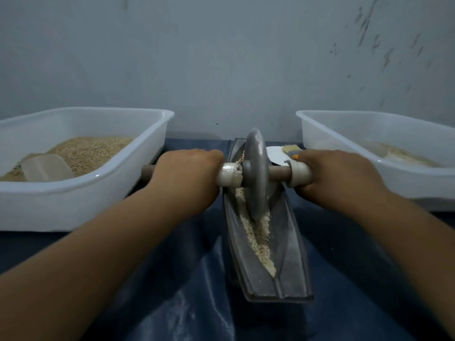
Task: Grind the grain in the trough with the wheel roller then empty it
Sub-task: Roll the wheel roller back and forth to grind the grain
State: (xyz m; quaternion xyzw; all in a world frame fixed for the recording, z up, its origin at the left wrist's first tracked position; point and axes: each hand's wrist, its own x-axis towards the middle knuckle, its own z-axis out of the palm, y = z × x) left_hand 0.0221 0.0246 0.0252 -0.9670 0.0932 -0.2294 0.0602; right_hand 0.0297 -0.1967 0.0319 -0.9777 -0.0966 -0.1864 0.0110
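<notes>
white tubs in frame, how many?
2. One white tub sits left of the trough, holding grain and a scoop. The other tub sits to the right, cut off by the frame edge. None seems hidden.

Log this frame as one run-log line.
phase: grinding | left hand, right hand: grip axle | wheel roller: in trough | grain: not emptied

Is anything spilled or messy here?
A little. Pale dust streaks the blue cloth beside the trough, like spilled flour. The grain itself stays inside the trough under the wheel roller, which the left hand and right hand grip.
</notes>
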